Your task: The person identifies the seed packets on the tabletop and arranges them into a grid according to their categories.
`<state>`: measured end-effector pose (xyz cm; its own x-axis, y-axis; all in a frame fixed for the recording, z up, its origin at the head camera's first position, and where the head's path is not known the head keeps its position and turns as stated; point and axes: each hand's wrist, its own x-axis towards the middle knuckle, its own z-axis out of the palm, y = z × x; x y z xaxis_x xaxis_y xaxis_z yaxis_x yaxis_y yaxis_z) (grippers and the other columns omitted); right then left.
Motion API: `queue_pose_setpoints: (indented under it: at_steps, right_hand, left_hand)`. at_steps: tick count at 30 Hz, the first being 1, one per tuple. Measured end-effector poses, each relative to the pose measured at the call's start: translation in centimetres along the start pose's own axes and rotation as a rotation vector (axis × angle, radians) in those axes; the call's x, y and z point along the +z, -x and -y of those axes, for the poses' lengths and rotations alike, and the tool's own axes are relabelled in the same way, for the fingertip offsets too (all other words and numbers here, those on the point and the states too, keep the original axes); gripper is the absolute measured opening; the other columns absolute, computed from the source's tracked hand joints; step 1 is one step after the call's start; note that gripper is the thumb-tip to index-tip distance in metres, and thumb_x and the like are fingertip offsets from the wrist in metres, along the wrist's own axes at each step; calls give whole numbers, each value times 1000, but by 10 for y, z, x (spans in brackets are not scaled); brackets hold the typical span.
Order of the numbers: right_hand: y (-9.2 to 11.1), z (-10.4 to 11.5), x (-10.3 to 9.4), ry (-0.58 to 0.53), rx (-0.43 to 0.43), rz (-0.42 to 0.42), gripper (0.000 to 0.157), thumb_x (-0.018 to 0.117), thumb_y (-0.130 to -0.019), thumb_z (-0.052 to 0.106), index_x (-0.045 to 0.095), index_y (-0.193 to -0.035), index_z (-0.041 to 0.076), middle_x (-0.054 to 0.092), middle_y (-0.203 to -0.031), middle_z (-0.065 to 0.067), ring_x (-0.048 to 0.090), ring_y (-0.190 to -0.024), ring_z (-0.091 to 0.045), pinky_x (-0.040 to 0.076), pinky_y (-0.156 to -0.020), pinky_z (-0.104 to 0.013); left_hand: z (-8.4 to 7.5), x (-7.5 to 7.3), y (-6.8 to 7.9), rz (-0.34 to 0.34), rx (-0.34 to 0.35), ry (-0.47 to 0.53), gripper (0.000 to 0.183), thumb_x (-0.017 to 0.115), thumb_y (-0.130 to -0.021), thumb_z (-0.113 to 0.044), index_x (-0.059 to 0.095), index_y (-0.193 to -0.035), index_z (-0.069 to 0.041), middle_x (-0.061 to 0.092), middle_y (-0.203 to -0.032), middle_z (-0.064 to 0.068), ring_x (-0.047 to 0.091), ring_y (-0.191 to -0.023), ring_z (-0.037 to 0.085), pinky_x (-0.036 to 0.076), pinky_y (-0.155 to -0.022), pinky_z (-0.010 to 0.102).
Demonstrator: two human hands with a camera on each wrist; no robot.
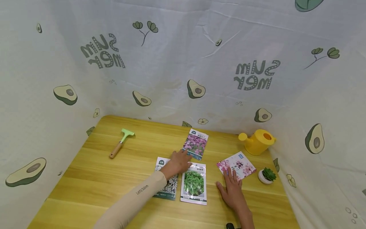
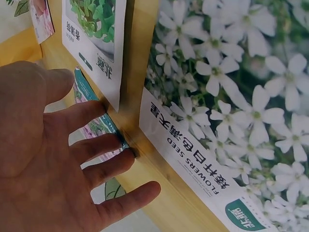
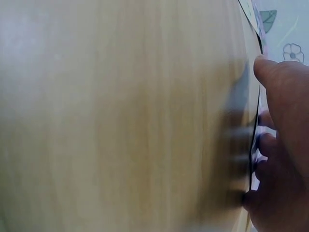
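My left hand reaches over the middle of the table, fingers spread, fingertips at the lower edge of a purple-flower seed packet. Beneath that forearm lies a white-flower seed packet, partly covered; the left wrist view shows "FLOWERS SEED" on its front. Beside it is a green-leaf seed packet, near the left thumb. My right hand rests with extended fingers on the near edge of a pink-flower packet. In the right wrist view, the fingers line that packet's edge.
A yellow watering can stands at the back right, with a small potted succulent in front of it. On the left lies a green-headed hand tool with a wooden handle. Printed cloth hangs around the wooden table.
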<state>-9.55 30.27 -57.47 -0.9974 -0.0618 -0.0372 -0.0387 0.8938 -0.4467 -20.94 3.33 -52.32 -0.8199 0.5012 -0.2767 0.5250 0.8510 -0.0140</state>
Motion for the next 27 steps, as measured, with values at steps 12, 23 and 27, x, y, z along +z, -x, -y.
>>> queue_pose_setpoints:
  at_steps: [12,23,27]
  right_hand:
    - [-4,0,2,-2,15,20,77,58,-112,39,30,-165,-10,14,-174,-33,7,-160,-59,1,-117,-86]
    - [-7,3,1,6,48,51,78,55,-113,41,28,-166,-10,11,-175,-32,4,-161,-58,-2,-117,-85]
    - [-7,4,1,8,45,48,78,54,-113,41,28,-166,-9,12,-175,-32,4,-161,-58,-2,-117,-86]
  left_hand:
    - [12,4,4,-38,-15,28,51,50,-114,-48,53,-161,-28,53,-159,3,51,-147,22,52,-110,48]
    - [19,8,6,-30,-30,5,54,51,-114,-50,50,-163,-28,52,-159,4,49,-148,22,52,-110,48]
    - [23,9,7,-20,-37,5,54,50,-114,-50,49,-164,-29,50,-161,3,48,-149,23,52,-111,48]
